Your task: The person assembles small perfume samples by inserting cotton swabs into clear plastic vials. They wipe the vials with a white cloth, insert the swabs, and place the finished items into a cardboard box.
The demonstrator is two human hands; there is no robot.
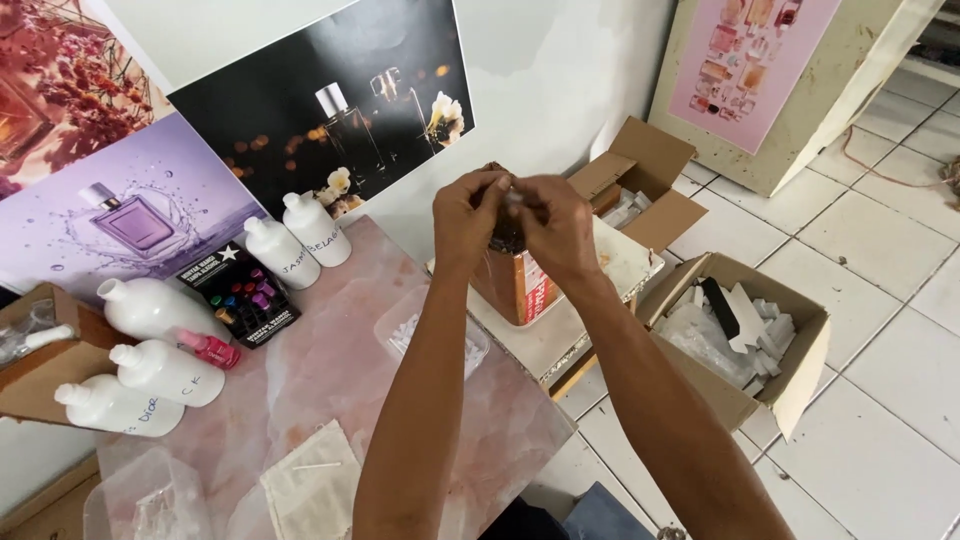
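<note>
My left hand (468, 213) and my right hand (556, 226) are raised together above the far edge of a pink marbled table (340, 370). Their fingertips meet and pinch a small clear object (512, 197), too small and blurred to identify. Right behind and below the hands stands an orange carton (520, 287) on a white board (560, 330). A clear plastic tray (410, 325) with small white pieces lies under my left forearm.
Several white plastic bottles (300, 237) stand and lie at the table's left, beside a black box of coloured vials (240, 290). A cloth with a swab (312, 482) lies near the front. Two open cardboard boxes (745, 340) sit on the tiled floor at right. Perfume posters cover the wall.
</note>
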